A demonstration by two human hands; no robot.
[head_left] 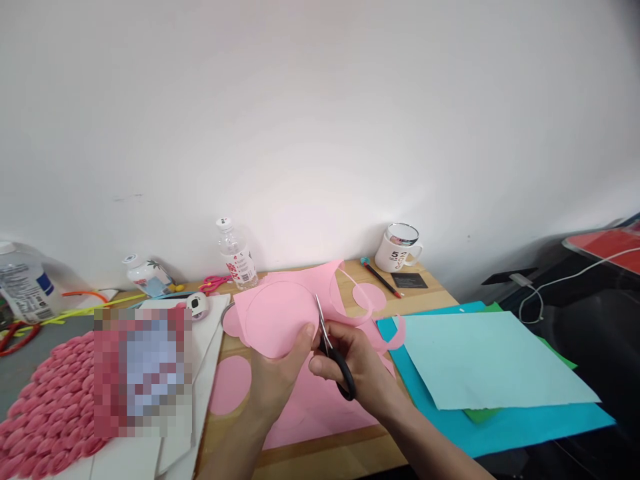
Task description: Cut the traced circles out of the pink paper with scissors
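Some pink paper (280, 320), scissors (333, 352), mug (389, 257) (marked "5")

Bare forearms (425, 430), slim and tapering to narrow wrists (263, 403), show above the desk (435, 290); the left grip (281, 377) and right grip (357, 357) are likewise uncovered, their thumbs (306, 338) blunt and rounded.

The person's left forearm (240, 443) and right forearm (433, 433) are bare and rise from the lower edge, leaning toward each other. The left hand (281, 377) is in a pinching grip, its thumb (304, 341) stretched upward and to the right, its other fingers mostly hidden. The right hand (357, 360) is curled in a grip, with its thumb (325, 367) pointing left. Both hands are very near together; whether they touch is not clear.
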